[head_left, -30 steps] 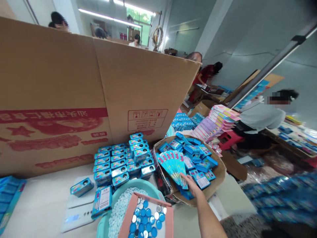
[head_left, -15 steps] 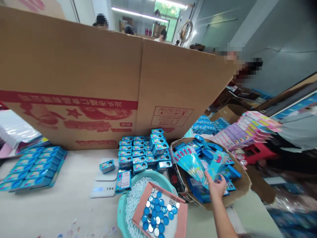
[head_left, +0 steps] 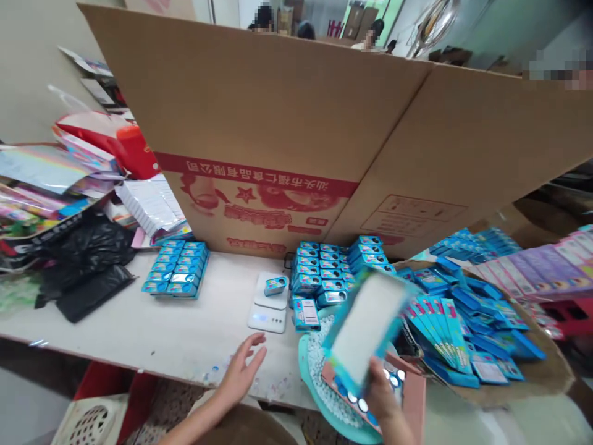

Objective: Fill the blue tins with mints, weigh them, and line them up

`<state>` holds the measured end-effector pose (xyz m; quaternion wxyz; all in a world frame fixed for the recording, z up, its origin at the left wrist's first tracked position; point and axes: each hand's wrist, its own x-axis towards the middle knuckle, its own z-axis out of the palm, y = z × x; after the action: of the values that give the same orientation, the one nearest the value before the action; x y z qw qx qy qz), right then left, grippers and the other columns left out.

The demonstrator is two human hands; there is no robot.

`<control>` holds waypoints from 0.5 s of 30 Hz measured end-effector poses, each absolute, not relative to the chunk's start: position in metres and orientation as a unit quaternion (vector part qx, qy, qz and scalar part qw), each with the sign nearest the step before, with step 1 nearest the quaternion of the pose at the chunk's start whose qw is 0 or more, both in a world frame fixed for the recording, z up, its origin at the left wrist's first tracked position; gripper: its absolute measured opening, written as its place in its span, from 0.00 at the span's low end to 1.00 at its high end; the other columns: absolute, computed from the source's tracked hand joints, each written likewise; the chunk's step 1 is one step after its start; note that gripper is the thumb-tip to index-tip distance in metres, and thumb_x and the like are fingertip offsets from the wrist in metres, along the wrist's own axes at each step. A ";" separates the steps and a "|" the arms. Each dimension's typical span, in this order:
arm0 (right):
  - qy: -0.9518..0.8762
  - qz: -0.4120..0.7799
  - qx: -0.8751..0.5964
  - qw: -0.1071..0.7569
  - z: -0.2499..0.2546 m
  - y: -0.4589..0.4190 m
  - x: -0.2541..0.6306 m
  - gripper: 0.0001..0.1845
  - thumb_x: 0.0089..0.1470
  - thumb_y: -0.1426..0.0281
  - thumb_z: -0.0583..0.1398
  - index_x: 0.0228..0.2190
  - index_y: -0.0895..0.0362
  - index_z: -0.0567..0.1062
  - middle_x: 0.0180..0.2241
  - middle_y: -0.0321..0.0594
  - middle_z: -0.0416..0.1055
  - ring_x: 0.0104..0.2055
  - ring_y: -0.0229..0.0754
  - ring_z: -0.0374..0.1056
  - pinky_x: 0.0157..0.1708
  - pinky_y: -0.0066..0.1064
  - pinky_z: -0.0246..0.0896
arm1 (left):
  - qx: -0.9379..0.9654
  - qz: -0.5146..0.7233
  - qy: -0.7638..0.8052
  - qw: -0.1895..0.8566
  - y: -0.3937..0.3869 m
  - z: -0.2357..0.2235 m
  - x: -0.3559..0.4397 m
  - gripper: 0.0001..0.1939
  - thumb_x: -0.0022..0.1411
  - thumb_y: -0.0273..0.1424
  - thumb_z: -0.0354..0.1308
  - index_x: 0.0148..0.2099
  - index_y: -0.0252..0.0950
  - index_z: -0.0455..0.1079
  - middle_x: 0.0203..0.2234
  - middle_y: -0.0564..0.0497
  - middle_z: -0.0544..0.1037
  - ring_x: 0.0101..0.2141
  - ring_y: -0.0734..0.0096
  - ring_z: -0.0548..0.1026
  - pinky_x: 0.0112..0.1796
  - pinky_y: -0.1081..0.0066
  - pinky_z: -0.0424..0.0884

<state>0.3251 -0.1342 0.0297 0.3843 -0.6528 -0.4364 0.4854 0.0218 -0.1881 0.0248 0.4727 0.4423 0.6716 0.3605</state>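
Observation:
My right hand (head_left: 383,392) grips a blue cardboard box (head_left: 368,324), blurred by motion, its white inner side facing me. The box is tilted above a turquoise basin (head_left: 304,358) of small pale pellets (head_left: 316,352). In that basin rests a pink box (head_left: 414,402) with round blue and silver lids (head_left: 364,405), partly hidden. My left hand (head_left: 243,368) hovers open over the table's front part, fingers apart and empty. Ahead of it stands a white digital scale (head_left: 260,318) bearing one small blue tin (head_left: 275,285). Beside the scale a blue box (head_left: 306,314) leans against stacked tins (head_left: 308,267).
At the right, a cardboard carton (head_left: 551,377) holds many blue boxes (head_left: 482,303) and fanned blue cards (head_left: 438,327). A tall cardboard sheet (head_left: 278,111) walls off the back. Leftward lie a block of tins (head_left: 178,272) and a black plastic bag (head_left: 88,272).
My right hand has moved left from the carton to above the basin, carrying the blue cardboard box. My left hand has come into view. The camera has turned left.

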 end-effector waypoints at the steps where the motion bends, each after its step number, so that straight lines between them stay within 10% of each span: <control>1: -0.437 0.546 -0.618 0.358 0.026 -0.144 0.283 0.29 0.42 0.45 0.57 0.37 0.55 0.74 0.31 0.43 0.75 0.37 0.53 0.70 0.37 0.43 0.67 | 0.428 0.373 0.639 0.519 -0.186 0.029 0.024 0.24 0.57 0.47 0.50 0.53 0.41 0.65 0.49 0.44 0.72 0.50 0.61 0.70 0.49 0.61 0.67; 7: -0.564 0.589 -0.509 0.277 0.025 -0.158 0.106 0.28 0.53 0.48 0.51 0.34 0.57 0.77 0.35 0.45 0.75 0.41 0.48 0.69 0.45 0.38 0.61 | 0.371 0.371 0.715 0.461 -0.193 -0.002 -0.048 0.21 0.54 0.43 0.52 0.45 0.35 0.69 0.41 0.48 0.77 0.43 0.61 0.73 0.47 0.64 0.68; 15: -0.564 0.462 -0.639 0.245 -0.021 -0.188 0.127 0.29 0.56 0.49 0.48 0.29 0.56 0.78 0.30 0.44 0.75 0.33 0.46 0.70 0.37 0.33 0.61 | 0.486 0.117 0.829 0.252 -0.195 -0.090 -0.161 0.15 0.57 0.30 0.44 0.42 0.32 0.69 0.35 0.42 0.75 0.40 0.58 0.73 0.43 0.63 0.67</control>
<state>0.1273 -0.1876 -0.0206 0.2448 -0.6394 -0.5637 0.4620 -0.1608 -0.1954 -0.0903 0.2517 0.4863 0.8286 0.1168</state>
